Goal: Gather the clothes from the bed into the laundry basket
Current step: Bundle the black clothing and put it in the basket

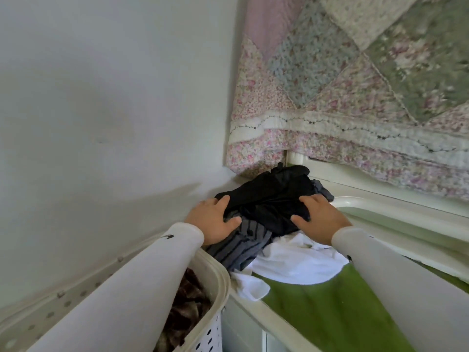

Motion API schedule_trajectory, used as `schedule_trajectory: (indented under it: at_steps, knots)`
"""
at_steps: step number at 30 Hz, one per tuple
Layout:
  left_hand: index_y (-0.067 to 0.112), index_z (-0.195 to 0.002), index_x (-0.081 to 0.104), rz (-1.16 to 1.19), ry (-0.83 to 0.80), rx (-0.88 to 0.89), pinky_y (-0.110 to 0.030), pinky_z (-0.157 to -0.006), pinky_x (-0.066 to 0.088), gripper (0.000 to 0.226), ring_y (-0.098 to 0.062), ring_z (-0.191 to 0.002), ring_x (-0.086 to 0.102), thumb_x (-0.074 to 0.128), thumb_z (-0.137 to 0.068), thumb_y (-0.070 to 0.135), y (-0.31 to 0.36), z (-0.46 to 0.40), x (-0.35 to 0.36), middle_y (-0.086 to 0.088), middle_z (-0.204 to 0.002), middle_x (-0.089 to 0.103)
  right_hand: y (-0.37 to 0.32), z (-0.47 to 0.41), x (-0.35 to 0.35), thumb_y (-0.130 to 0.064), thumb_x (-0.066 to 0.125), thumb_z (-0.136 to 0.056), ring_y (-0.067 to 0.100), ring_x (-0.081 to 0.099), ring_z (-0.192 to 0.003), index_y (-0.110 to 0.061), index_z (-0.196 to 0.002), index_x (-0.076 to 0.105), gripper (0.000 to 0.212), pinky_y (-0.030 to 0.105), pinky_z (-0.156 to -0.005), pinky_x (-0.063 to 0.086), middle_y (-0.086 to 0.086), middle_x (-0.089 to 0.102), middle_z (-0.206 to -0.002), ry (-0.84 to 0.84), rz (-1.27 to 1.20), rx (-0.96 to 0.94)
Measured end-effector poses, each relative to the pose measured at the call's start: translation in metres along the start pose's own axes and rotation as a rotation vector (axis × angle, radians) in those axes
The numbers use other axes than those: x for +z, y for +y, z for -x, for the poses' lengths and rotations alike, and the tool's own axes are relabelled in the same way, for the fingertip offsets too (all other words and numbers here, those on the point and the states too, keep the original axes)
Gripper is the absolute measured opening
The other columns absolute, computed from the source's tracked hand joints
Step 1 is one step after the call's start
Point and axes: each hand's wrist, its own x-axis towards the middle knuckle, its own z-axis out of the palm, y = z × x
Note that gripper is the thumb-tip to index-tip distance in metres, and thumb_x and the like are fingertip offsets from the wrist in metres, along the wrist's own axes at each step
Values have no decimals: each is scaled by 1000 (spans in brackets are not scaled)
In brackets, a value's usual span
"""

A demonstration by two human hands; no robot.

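A pile of clothes lies on the green sheet (pixel 330 308) of the bed. On top is a black garment (pixel 274 194). Under it sit a grey striped garment (pixel 241 247) and a white garment (pixel 297 260). My left hand (pixel 215 219) grips the left side of the black garment, thumb on top. My right hand (pixel 319 217) clutches its right side. The cream perforated laundry basket (pixel 215 278) stands at lower left, under my left forearm, with dark brownish fabric (pixel 187 308) inside it.
A pale wall (pixel 114 97) fills the left. A floral patchwork quilt (pixel 355 85) hangs at upper right over a cream bed rail (pixel 380 199). The cream bed frame edge (pixel 266 316) runs between the basket and the green sheet.
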Motion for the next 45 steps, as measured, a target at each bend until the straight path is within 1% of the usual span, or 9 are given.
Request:
schedule_trajectory:
  at_steps: [11,19,23,26,30,33,38,42,45]
  knots:
    - [25,-160,7,-37,-73,78,-48,-111,36,84,-35,-143,32,35,-94,69,65,-85,33,-10,-161,26,55,-24,4,-48,49,-95,26,46,-129,-21,-149,32,62,35,-104,41,3,32,-149,26,-19,40]
    - [26,-159,4,-62,-65,-9,-49,-109,38,100,-37,-139,36,54,-85,70,76,-124,62,-12,-157,28,65,-37,14,-46,48,-95,25,43,-132,-20,-148,31,61,34,-104,40,3,33,-149,39,9,3]
    - [25,-147,31,-68,-38,-1,-48,-107,39,62,-38,-131,41,53,-95,51,81,-131,73,-13,-145,39,66,-38,18,-44,49,-95,27,44,-129,-19,-146,35,59,38,-106,40,5,36,-146,27,7,-14]
    - [18,-127,42,70,-17,12,-47,-96,46,27,-38,-114,51,44,-101,27,85,-134,74,-15,-125,50,67,-36,20,-44,49,-95,27,45,-128,-19,-143,37,55,39,-106,41,5,36,-146,23,-5,-17]
    - [16,-112,45,441,18,-37,-35,-64,43,11,-28,-76,58,42,-102,20,85,-132,59,-11,-88,58,65,-31,17,-43,49,-95,25,46,-127,-20,-142,38,54,36,-103,42,3,37,-144,28,-31,-22]
    - [22,-105,48,723,62,-123,-34,-65,39,7,-27,-76,58,42,-101,23,85,-125,40,-11,-90,61,60,-25,12,-44,49,-95,24,46,-127,-22,-146,32,58,34,-103,42,2,35,-146,38,-64,-28]
    - [21,-102,47,966,160,-206,-33,-64,42,6,-25,-81,57,43,-99,23,96,-110,8,-13,-100,63,50,-12,-1,-47,47,-96,25,42,-133,-21,-153,22,68,34,-106,40,4,30,-152,57,-87,-46]
    - [25,-104,49,1208,160,-221,-50,-92,54,8,-34,-101,64,45,-99,21,111,-96,-17,-15,-110,64,44,-1,-13,-50,48,-95,24,40,-135,-23,-155,14,74,34,-106,40,5,28,-153,80,-113,-70]
    - [20,-118,50,1416,134,-212,-56,-94,54,18,-37,-105,66,46,-101,15,124,-86,-35,-19,-115,65,41,5,-22,-61,54,-87,23,33,-141,-25,-156,6,92,37,-111,36,3,21,-157,95,-162,-86]
